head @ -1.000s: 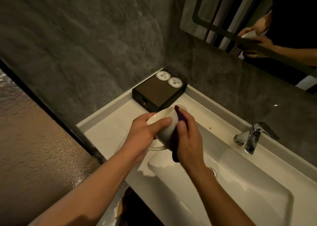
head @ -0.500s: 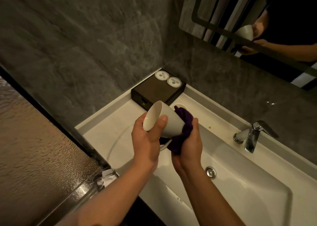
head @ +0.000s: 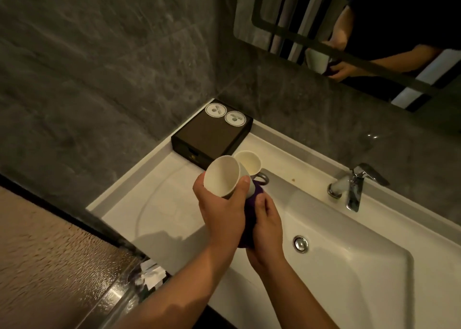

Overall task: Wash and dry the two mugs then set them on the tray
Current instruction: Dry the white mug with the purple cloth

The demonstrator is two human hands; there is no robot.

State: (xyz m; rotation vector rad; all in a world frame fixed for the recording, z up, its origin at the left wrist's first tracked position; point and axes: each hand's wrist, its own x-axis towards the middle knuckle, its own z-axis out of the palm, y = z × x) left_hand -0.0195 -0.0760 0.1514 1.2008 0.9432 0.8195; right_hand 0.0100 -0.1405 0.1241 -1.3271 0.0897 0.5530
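My left hand (head: 219,211) is clamped around 1 white mug (head: 225,176), tipped so its long axis slants and its mouth points up and left. My right hand (head: 268,228) presses the purple cloth (head: 250,211) against its base. Mug 2 (head: 248,164) stands on the worktop (head: 162,203) just behind.

Walls: grey stone-look tiles (head: 104,61), two faces meeting in a corner behind the counter.
Counter: white vanity top (head: 159,203) with raised back edge.
Basin: white, rectangular (head: 361,261), chrome drain (head: 300,243) in its floor.
Tap: chrome faucet (head: 353,189) at the basin's back edge.
Mirror: dark-framed (head: 311,36), on the right wall.
Partition: textured glass panel (head: 45,261) at the counter's left end.
Light: dim, warm.
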